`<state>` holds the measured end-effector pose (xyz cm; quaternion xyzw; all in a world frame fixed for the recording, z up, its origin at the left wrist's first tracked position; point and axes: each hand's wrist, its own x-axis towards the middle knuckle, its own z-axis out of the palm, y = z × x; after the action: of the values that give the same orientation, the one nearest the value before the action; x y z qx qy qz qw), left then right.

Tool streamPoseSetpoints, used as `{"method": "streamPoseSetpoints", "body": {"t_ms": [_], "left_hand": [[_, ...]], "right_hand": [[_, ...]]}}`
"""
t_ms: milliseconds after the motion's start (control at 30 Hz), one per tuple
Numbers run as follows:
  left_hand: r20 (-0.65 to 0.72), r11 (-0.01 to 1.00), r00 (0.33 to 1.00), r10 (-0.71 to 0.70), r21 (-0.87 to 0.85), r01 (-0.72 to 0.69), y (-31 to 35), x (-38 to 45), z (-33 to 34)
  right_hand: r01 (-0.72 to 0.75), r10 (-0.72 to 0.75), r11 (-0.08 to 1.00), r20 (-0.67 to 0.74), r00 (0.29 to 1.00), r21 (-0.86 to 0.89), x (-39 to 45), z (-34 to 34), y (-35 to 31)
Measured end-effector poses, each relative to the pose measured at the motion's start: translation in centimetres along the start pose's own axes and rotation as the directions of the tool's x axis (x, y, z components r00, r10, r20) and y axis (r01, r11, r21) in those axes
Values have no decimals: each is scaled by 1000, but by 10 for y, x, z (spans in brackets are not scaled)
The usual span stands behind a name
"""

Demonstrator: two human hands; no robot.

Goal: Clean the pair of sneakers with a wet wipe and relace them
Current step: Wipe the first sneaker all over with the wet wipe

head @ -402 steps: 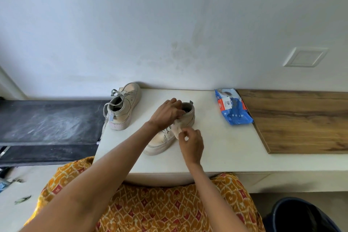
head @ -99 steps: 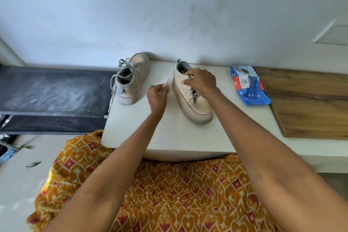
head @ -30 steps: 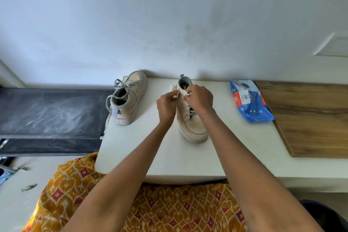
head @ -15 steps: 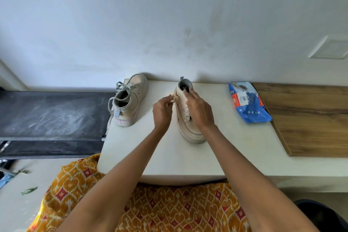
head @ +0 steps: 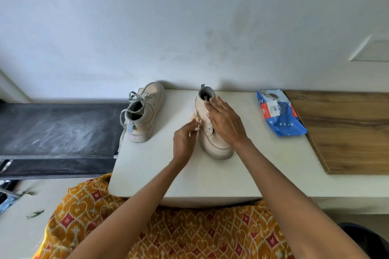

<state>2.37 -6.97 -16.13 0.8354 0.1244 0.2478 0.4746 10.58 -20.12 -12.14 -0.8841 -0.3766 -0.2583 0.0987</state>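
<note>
Beige leather covers both sneakers on the white table point(head: 147, 170); the near sneaker point(head: 212, 132) stands toe toward the person, well back from the front edge, with bare tabletop before it and to its right as far as the blue wipe packet point(head: 280, 118); the far sneaker point(head: 143, 115) sits by the table's left edge, heel overhanging toward the black bench point(head: 52, 130), its grey laces loosely tied; a wooden board point(head: 347, 130) lies against the table's right side. The right hand point(head: 225, 120) lies flat, fingers straight, over the near sneaker's tongue and collar, hiding its laces; the left hand point(head: 185, 141) pinches a small pale wet wipe point(head: 196, 121) against that shoe's side, most of the wipe lost behind the fingers.
</note>
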Motion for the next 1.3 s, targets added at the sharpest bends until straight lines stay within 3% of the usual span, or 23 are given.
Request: {"method": "streamPoseSetpoints", "body": {"t_ms": [100, 233, 433, 500, 600, 700, 833, 900, 933, 1000, 1067, 1133, 1200, 1300], "left_hand": [[-92, 987, 987, -135, -100, 125, 9, 16, -1], [-133, 951, 953, -273, -188, 246, 18, 33, 5], [-128, 943, 943, -308, -169, 285, 36, 33, 23], [-123, 973, 972, -200, -141, 182, 33, 16, 21], [-48, 993, 993, 106, -52, -108, 22, -20, 17], [129, 932, 931, 342, 81, -353, 15, -46, 14], [289, 833, 832, 473, 163, -529, 11, -28, 0], [198, 883, 898, 393, 193, -429, 6, -10, -6], [94, 943, 958, 272, 175, -285, 6, -1, -8], [-41, 990, 999, 30, 138, -24, 13, 11, -6], [-33, 989, 997, -67, 128, 71, 24, 13, 3], [19, 985, 989, -147, 92, 145, 33, 9, 8], [60, 987, 992, -110, 123, 102, 31, 0, 9], [167, 983, 983, 79, 150, -105, 30, -19, 4]], "right_hand": [[58, -58, 998, 81, 995, 7, 1, -1, 7], [-3, -45, 971, 194, 980, 238, 4, -13, 15], [-178, 87, 904, 241, 967, 388, 5, -12, 7], [-208, 117, 896, 243, 963, 393, 5, -11, 5], [-248, 152, 888, 262, 953, 388, 8, -12, 4], [-274, 168, 880, 286, 943, 388, 9, -14, 0], [-289, 161, 882, 339, 927, 373, 11, -20, 0], [-306, 167, 878, 363, 917, 369, 12, -22, 2], [-318, 171, 871, 376, 911, 374, 13, -22, 3], [-346, 175, 851, 407, 896, 394, 12, -25, 3], [-388, 223, 828, 396, 891, 406, 8, -29, 1], [-481, 368, 791, 335, 867, 377, -2, -32, 1], [-618, 521, 710, 339, 783, 338, -16, -35, 4], [-689, 543, 677, 455, 706, 261, -34, -38, 9]]}}
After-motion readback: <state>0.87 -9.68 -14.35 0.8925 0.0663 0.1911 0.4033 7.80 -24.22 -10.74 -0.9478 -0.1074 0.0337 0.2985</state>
